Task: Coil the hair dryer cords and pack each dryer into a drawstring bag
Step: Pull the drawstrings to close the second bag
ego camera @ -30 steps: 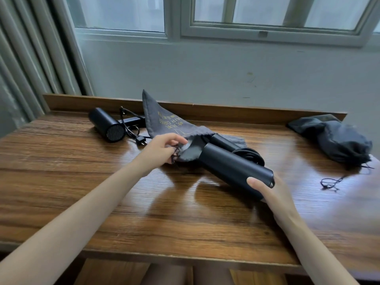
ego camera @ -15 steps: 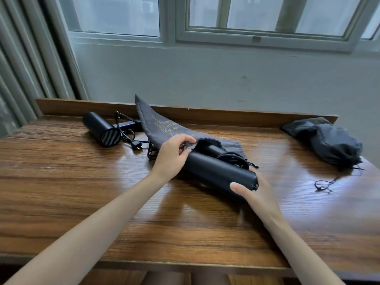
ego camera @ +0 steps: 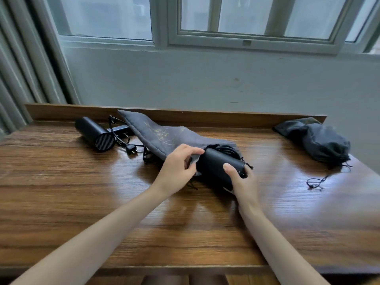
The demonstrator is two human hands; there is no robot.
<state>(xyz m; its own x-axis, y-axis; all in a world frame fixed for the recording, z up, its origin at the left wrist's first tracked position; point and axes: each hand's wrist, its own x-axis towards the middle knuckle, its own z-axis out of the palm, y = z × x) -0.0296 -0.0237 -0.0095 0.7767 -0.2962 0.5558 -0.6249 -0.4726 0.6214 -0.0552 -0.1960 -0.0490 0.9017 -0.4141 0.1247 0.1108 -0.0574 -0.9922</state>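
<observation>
Desk (ego camera: 82,202): right grip (ego camera: 240,179) holds dryer (ego camera: 213,163), left grip (ego camera: 176,165) bag (ego camera: 164,134).

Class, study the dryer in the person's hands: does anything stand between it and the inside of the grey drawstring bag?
Nothing visible does. The left hand pinches the mouth of the bag, and the right hand has the dryer already partly inside. The other dryer and its plug lie beside the bag, clear of its mouth.

Glossy wood table (ego camera: 82,202), matt black dryer (ego camera: 218,165), soft grey cloth bag (ego camera: 164,134)
</observation>
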